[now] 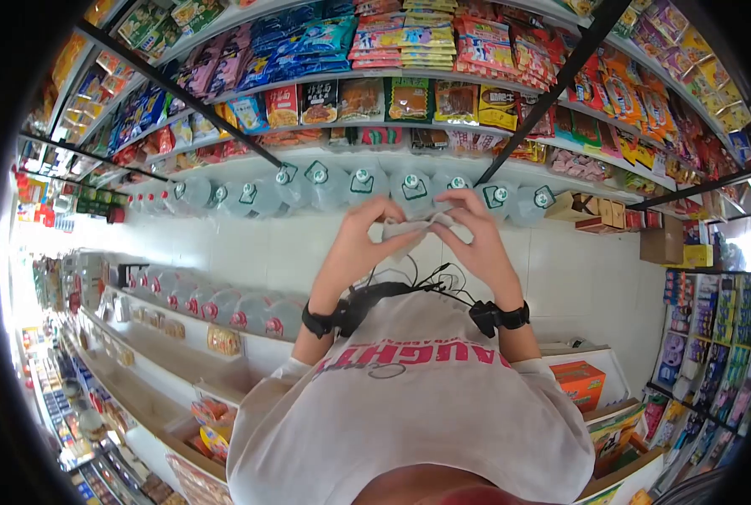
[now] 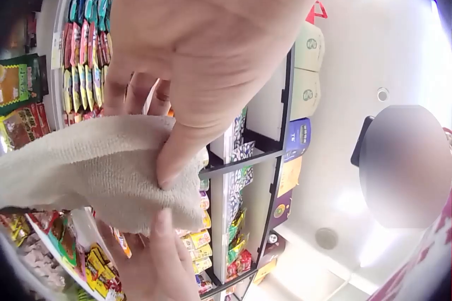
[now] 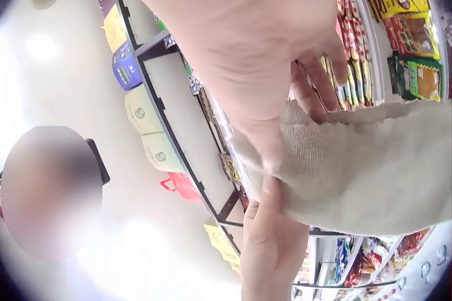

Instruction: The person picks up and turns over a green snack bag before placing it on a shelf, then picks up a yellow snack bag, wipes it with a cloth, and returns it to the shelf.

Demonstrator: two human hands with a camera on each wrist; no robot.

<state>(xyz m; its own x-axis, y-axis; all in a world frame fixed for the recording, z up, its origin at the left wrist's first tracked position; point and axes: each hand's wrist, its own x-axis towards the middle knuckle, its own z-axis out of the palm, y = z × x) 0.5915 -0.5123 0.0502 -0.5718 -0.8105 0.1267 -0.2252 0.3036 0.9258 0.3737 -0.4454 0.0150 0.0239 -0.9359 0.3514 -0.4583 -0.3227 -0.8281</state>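
A thin grey-beige cloth [image 1: 402, 229] is held up between both hands in front of the chest. My left hand [image 1: 360, 246] pinches one side of it between thumb and fingers, and my right hand [image 1: 479, 242] pinches the other. In the left wrist view the left thumb presses on the edge of the cloth [image 2: 92, 174], close to the right thumb. The right wrist view has the thumbs near each other at one end of the cloth [image 3: 367, 167], which hangs in a loose fold. The cloth covers part of the fingers.
Large clear bottles [image 1: 413, 192] stand in a row beyond the hands, below shelves of packaged snacks [image 1: 405, 50]. More bottles [image 1: 207, 301] line the left side. An orange box [image 1: 577, 383] sits at the lower right. Dark cables [image 1: 430, 278] lie between the wrists.
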